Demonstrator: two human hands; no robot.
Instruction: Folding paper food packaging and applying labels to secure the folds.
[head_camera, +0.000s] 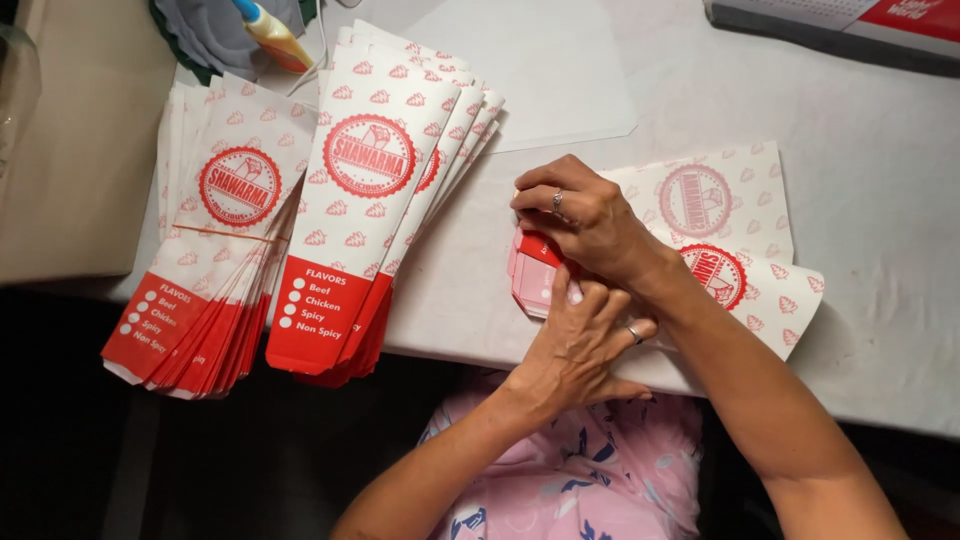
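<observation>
left hand (580, 335): comes up from 6 o'clock, fingers bent and pressed down on the red folded end of the paper sleeve (735, 230), ring on one finger.
right hand (585, 220): comes in from 4 o'clock, fingertips pinched together on the same red end, just above the left hand; ring visible.
paper sleeve: flat on the white table (880, 200), right of centre, red end toward 9 o'clock, white printed body running out toward 3 o'clock under the right forearm. looks like more than one sheet there, can't tell how many.
handling: thin card or paper, light, bends and creases easily, slides on the smooth table; best held at the red end by the fold edges, flat pressure so it doesn't tear.
left stack (215, 250): fanned sleeves at 9 o'clock, rubber band around them, red ends hang off the table edge.
middle stack (375, 190): fanned sleeves at 11 o'clock, well apart from the hands.
glue bottle (272, 35): at 11 o'clock, top edge, on dark cloth.
</observation>
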